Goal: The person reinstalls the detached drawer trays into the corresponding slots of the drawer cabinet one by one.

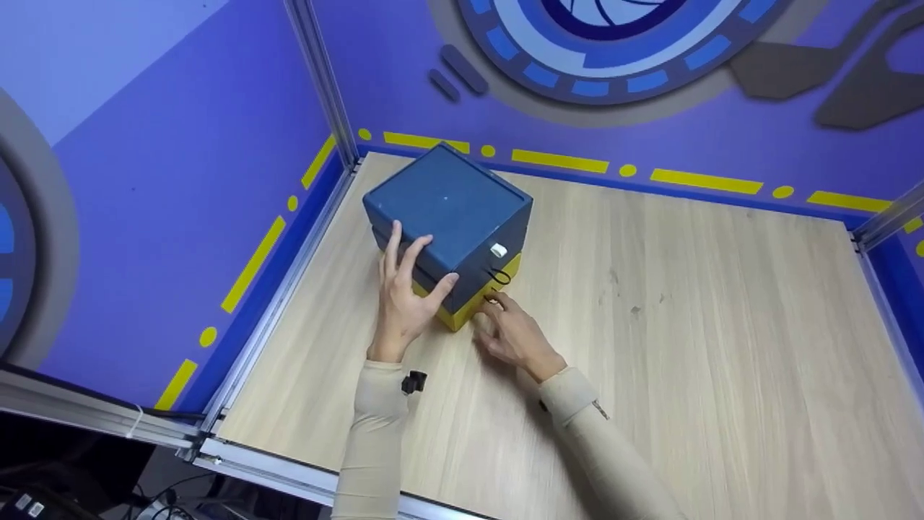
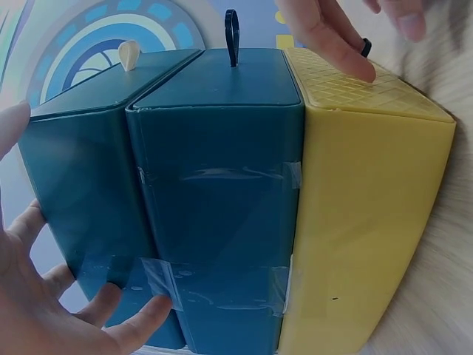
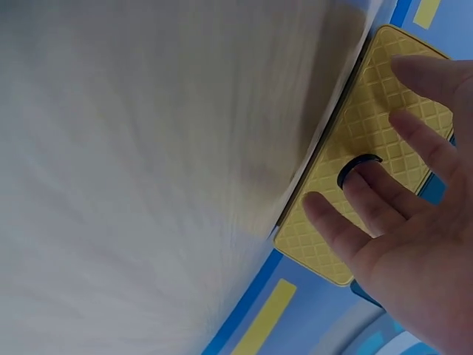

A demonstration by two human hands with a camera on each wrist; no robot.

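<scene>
A stack of three drawer boxes stands on the table: a dark blue one (image 1: pixel 447 206) on top, a second blue one (image 2: pixel 222 207) in the middle and a yellow one (image 2: pixel 369 222) at the bottom. My left hand (image 1: pixel 404 307) rests with spread fingers against the top blue box, its thumb near the front corner. At the yellow front my right hand (image 1: pixel 516 332) has a finger hooked through a black pull loop (image 3: pixel 356 167). Its other fingers lie apart, close to the quilted yellow face. The drawers look closed.
A white tab (image 1: pixel 498 250) sticks out of the top box, and another black loop (image 1: pixel 500 276) from the middle one. Clear tape strips (image 2: pixel 214 285) cross the blue boxes' side. Purple walls (image 1: pixel 216 144) and metal rails (image 1: pixel 317 72) border the wooden table (image 1: pixel 686 325).
</scene>
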